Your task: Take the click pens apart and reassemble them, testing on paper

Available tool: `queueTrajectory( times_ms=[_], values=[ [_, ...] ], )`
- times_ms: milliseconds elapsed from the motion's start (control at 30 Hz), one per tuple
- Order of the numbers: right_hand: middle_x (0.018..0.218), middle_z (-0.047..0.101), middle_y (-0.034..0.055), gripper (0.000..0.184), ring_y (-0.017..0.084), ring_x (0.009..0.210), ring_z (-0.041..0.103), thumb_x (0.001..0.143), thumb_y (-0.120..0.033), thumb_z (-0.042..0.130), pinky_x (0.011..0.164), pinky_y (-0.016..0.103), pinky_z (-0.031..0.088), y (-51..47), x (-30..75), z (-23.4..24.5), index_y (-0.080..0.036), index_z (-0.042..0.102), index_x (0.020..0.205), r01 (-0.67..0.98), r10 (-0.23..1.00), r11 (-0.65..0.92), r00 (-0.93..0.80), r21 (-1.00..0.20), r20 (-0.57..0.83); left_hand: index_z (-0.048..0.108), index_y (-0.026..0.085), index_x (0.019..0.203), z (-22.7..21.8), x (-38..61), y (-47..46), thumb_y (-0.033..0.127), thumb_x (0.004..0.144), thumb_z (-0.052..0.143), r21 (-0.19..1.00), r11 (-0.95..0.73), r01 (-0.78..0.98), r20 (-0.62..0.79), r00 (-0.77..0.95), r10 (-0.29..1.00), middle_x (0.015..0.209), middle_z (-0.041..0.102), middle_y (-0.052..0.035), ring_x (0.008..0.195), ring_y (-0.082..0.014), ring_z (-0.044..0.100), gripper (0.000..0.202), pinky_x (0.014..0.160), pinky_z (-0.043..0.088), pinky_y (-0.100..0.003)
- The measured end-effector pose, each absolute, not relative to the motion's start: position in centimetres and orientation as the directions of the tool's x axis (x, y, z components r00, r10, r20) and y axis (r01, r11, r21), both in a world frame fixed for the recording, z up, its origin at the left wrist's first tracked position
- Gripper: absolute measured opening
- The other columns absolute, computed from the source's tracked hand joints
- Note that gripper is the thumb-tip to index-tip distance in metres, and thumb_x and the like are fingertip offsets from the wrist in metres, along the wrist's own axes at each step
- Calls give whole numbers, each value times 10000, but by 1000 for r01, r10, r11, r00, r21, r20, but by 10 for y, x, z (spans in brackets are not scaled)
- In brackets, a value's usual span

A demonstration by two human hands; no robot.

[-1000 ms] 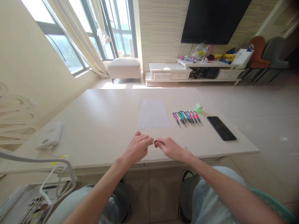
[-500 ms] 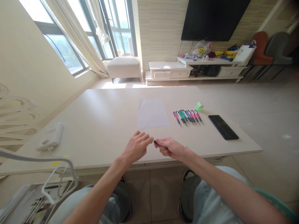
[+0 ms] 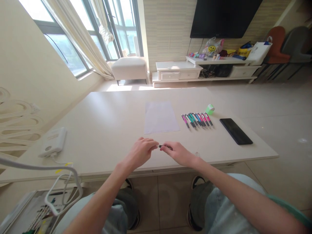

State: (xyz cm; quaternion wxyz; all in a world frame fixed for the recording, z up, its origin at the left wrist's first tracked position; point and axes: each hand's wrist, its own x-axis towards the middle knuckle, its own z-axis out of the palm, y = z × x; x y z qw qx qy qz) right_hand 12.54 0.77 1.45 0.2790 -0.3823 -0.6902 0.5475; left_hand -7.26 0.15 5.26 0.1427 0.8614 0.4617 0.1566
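Right hand (image 3: 179, 153) grips dark slim piece (image 3: 160, 146), above table (image 3: 109, 125), close to near edge. Left hand (image 3: 139, 152) at its end; whether gripping, cannot tell. Better keep both hands in line, hold firmly, not bend piece.

Paper (image 3: 161, 117) left of pens (image 3: 200, 120), phone (image 3: 236, 131) right

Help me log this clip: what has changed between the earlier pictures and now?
The right hand has shifted its grip on the dark piece, and more of it shows beside the thumb. I see nothing let go. The camera moved slightly, carrying the pens and phone rightward in view. The left hand stays at its tip; the paper lies as before.
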Motion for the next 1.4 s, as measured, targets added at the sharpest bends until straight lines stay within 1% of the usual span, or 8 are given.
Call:
queueTrajectory(
  times_ms=[133,233,500,700,900,1067,1233,1400],
  values=[
    [555,336,-58,530,62,444,250,879,-581,358,435,201,191,16,127,12,-114,601,941,-18,546,-570,-756,-822,-362,619,210,893,50,-73,3,22,791,426,93,-688,719,290,642,710,790,640,-15,797,-150,549,288,802,349,-312],
    [550,238,-88,358,47,442,154,863,-466,500,422,190,131,20,128,13,-119,580,902,-112,461,-693,-828,-712,-318,603,205,933,50,-72,3,-1,786,407,-36,-716,697,360,678,641,779,627,-15,792,-150,542,320,825,350,-322],
    [464,291,-74,312,70,430,215,882,-402,459,429,228,167,7,118,23,-155,555,717,20,866,-2,-499,-1000,-12,621,193,879,53,-65,-2,20,781,395,73,-645,761,351,585,731,745,637,-20,701,-142,546,301,719,365,-296],
    [798,630,85,252,163,735,518,905,-306,426,680,285,363,6,122,16,-164,633,917,345,687,674,-619,-654,381,645,179,719,60,-74,0,191,856,407,570,-411,712,-77,544,836,602,619,12,546,-108,521,274,536,364,-219],
    [616,535,17,515,106,517,433,909,-552,312,518,240,332,24,123,14,-138,618,922,194,616,-62,-765,-979,-191,659,214,843,53,-74,2,55,815,413,276,-644,713,213,608,765,812,675,-13,840,-146,591,294,873,377,-322],
    [580,360,-51,463,61,443,262,921,-515,330,434,201,213,30,124,16,-121,570,945,-15,263,-666,-941,-746,-215,604,220,1014,54,-72,0,39,847,405,78,-771,632,408,686,603,964,666,-19,1019,-153,542,317,1011,288,-371],
    [538,174,-94,314,62,440,101,888,-454,466,409,213,97,23,122,21,-168,469,761,-73,385,-603,-899,-794,-210,588,188,915,56,-72,2,10,840,355,-85,-755,651,393,718,575,834,638,-22,830,-153,538,303,898,337,-373],
    [503,275,-75,394,69,467,227,890,-493,417,454,224,176,18,119,31,-170,450,667,108,707,-41,-699,-993,-106,579,176,843,57,-66,3,2,784,388,-101,-736,669,332,720,609,733,579,-28,738,-162,501,265,772,370,-337]
  ],
)
